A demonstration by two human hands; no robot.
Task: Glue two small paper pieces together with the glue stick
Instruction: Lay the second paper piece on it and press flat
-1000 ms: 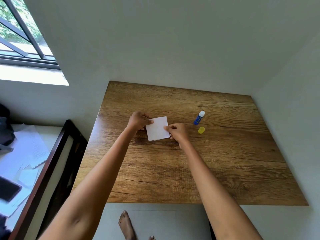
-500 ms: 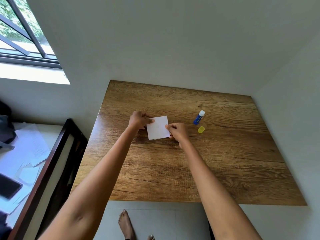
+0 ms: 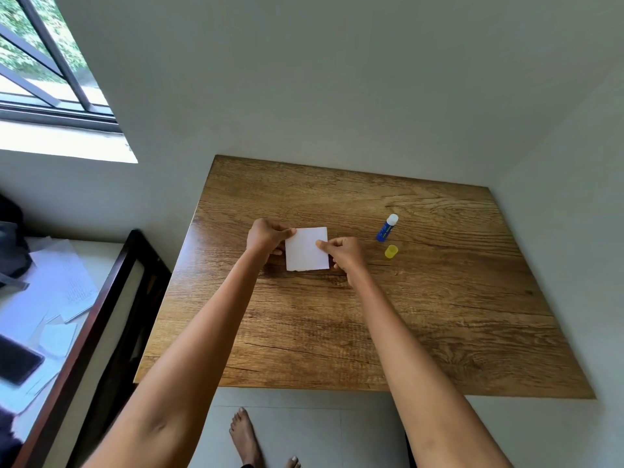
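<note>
A small white square of paper point(image 3: 306, 248) is held just above the wooden table point(image 3: 439, 315), near its middle. My left hand point(image 3: 266, 237) pinches its upper left corner. My right hand point(image 3: 344, 254) grips its right edge with thumb and fingers. I cannot tell whether one piece or two stacked pieces are held. To the right lies the blue glue stick point(image 3: 386, 228), uncapped, white tip pointing away. Its yellow cap point(image 3: 391, 251) stands just in front of it.
The table sits in a corner, with walls close behind and to the right. At the left stands a dark-framed surface point(image 3: 111, 285) with loose papers point(image 3: 60, 285) and a black phone point(image 3: 17, 363). A bare foot point(image 3: 244, 437) shows below the table's near edge.
Both hands have turned the paper slightly, so its edges now sit straighter. The right thumb has slid a little further onto the sheet. Glue stick and cap have not moved.
</note>
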